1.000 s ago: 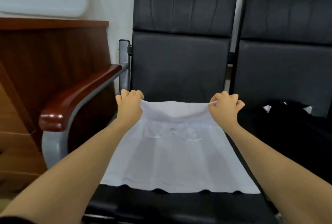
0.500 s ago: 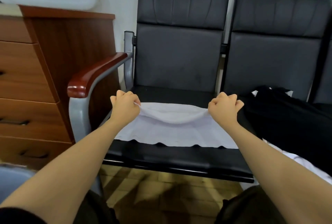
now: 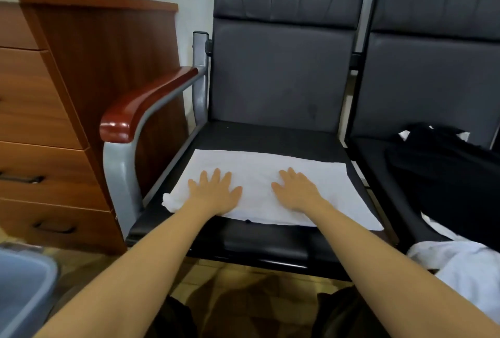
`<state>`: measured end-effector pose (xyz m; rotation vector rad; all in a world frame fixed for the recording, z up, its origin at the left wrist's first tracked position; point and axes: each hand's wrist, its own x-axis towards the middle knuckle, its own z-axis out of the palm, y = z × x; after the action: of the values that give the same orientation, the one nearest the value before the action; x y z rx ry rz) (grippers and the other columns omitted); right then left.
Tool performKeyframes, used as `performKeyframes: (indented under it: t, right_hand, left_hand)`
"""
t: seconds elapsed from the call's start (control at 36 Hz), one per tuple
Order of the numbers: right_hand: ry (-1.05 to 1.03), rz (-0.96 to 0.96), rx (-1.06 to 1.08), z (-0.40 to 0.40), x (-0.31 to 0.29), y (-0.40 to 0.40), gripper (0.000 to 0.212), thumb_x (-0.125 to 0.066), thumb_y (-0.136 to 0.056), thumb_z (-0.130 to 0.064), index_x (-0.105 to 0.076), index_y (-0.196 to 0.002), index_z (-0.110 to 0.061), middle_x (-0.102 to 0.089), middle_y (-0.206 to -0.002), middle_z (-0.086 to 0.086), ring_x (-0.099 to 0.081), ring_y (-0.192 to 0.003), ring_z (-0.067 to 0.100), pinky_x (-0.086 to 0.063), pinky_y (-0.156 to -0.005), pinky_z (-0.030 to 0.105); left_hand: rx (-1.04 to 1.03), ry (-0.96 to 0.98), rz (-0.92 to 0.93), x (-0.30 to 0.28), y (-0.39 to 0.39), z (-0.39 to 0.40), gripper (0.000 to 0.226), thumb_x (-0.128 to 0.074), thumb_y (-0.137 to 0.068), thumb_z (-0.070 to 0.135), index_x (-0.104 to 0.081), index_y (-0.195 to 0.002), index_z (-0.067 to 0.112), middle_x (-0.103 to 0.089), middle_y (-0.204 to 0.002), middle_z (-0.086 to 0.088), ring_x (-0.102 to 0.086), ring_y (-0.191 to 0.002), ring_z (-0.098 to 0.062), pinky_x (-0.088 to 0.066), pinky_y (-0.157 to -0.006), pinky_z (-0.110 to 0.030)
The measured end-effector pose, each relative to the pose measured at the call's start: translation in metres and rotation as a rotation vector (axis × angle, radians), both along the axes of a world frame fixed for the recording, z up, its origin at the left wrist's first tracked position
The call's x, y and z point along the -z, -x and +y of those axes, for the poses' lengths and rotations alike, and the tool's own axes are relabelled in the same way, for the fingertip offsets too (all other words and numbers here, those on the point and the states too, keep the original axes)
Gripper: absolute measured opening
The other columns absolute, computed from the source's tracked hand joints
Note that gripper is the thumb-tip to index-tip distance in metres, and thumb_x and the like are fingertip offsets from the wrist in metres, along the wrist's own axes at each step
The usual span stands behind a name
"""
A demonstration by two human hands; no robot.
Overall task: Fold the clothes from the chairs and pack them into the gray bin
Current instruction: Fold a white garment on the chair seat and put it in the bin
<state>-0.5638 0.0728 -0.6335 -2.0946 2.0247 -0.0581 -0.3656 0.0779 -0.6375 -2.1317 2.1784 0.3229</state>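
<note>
Since half a second ago, we release the white garment (image 3: pixel 270 172); left hand (image 3: pixel 216 192) and right hand (image 3: pixel 296 192) now press it flat, fingers spread, first fold done.

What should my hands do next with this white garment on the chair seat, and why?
Probably fold it across once more, left side over right. The white garment lies flat but wide on the chair seat, with the left hand and right hand pressing it open-palmed. The gray bin sits to the left on the floor, and a narrower bundle would likely carry more neatly.
</note>
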Motion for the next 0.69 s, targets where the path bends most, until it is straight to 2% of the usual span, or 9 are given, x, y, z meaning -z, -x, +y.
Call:
performKeyframes:
  t: [0.08,0.25,0.31,0.36,0.39,0.42,0.47,0.58,0.69]
  right_hand:
    - [-0.009,0.017,0.027,-0.015,0.015,0.001,0.059,-0.015,-0.1,-0.048,-0.006,-0.152,-0.023,0.007,-0.16,0.001,0.003,-0.147,0.026,-0.002,-0.118,0.044]
    - [0.027,0.016,0.042,-0.04,0.022,0.01,0.059,-0.015,-0.099,-0.05,-0.007,-0.152,-0.026,0.005,-0.16,-0.002,0.004,-0.147,0.023,0.0,-0.118,0.047]
    - [0.061,0.01,0.056,-0.047,0.02,0.009,0.057,-0.02,-0.098,-0.049,-0.018,-0.15,-0.023,-0.006,-0.16,-0.001,-0.006,-0.146,0.025,-0.005,-0.116,0.048]
    - [0.137,0.048,0.067,-0.052,0.015,0.005,0.051,-0.027,-0.097,-0.045,-0.035,-0.14,-0.02,-0.03,-0.149,0.003,-0.026,-0.136,0.027,-0.012,-0.112,0.048]
    - [0.188,0.076,0.068,-0.054,0.013,0.002,0.047,-0.028,-0.097,-0.043,-0.042,-0.133,-0.018,-0.039,-0.14,0.003,-0.034,-0.13,0.027,-0.014,-0.11,0.047]
    - [0.24,0.093,0.066,-0.055,0.011,0.0,0.043,-0.029,-0.097,-0.041,-0.047,-0.127,-0.016,-0.045,-0.133,0.003,-0.039,-0.124,0.027,-0.016,-0.109,0.046]
    - [0.322,0.095,0.04,-0.056,0.012,-0.002,0.039,-0.03,-0.098,-0.035,-0.052,-0.121,-0.013,-0.049,-0.128,0.003,-0.043,-0.118,0.025,-0.021,-0.106,0.04]
    - [0.392,0.055,-0.098,-0.06,0.019,0.004,0.038,-0.037,-0.098,-0.031,-0.047,-0.13,-0.014,-0.042,-0.14,0.001,-0.041,-0.123,0.022,-0.025,-0.102,0.032]
    - [0.216,-0.015,-0.098,-0.058,0.02,0.007,0.05,-0.032,-0.1,-0.04,-0.032,-0.146,-0.02,-0.022,-0.157,0.0,-0.021,-0.143,0.019,-0.015,-0.114,0.032]
  left_hand:
    - [-0.017,-0.006,0.02,0.009,-0.002,-0.013,0.064,-0.01,-0.095,0.061,0.005,-0.151,0.032,0.014,-0.159,0.002,0.013,-0.145,-0.03,0.005,-0.113,-0.058]
    - [0.002,0.018,0.064,0.01,-0.003,-0.043,0.061,-0.009,-0.096,0.06,-0.001,-0.151,0.034,0.01,-0.159,0.004,0.011,-0.146,-0.026,0.007,-0.113,-0.055]
    - [-0.026,0.062,0.154,0.009,-0.003,-0.052,0.051,-0.013,-0.1,0.048,-0.023,-0.147,0.032,-0.007,-0.159,0.001,-0.005,-0.145,-0.026,-0.001,-0.113,-0.052]
    - [-0.126,0.179,0.258,0.003,-0.004,-0.056,0.036,-0.021,-0.1,0.029,-0.049,-0.12,0.019,-0.037,-0.141,-0.011,-0.033,-0.128,-0.03,-0.021,-0.105,-0.046]
    - [-0.192,0.245,0.269,0.0,-0.004,-0.058,0.028,-0.026,-0.099,0.02,-0.051,-0.11,0.012,-0.044,-0.13,-0.013,-0.039,-0.118,-0.031,-0.027,-0.1,-0.043]
    - [-0.253,0.3,0.246,-0.001,-0.006,-0.059,0.023,-0.031,-0.097,0.014,-0.05,-0.108,0.008,-0.044,-0.125,-0.014,-0.041,-0.114,-0.032,-0.031,-0.097,-0.041]
    - [-0.342,0.365,0.145,-0.001,-0.011,-0.06,0.022,-0.038,-0.093,0.008,-0.047,-0.114,0.004,-0.04,-0.127,-0.016,-0.04,-0.115,-0.033,-0.033,-0.097,-0.039]
    - [-0.425,0.384,0.006,0.009,-0.025,-0.063,0.03,-0.041,-0.092,0.013,-0.043,-0.12,0.003,-0.039,-0.13,-0.016,-0.039,-0.118,-0.033,-0.032,-0.099,-0.037]
    - [-0.466,0.391,-0.003,0.013,-0.03,-0.064,0.032,-0.042,-0.097,0.022,-0.044,-0.122,0.002,-0.043,-0.129,-0.016,-0.04,-0.119,-0.033,-0.03,-0.101,-0.039]
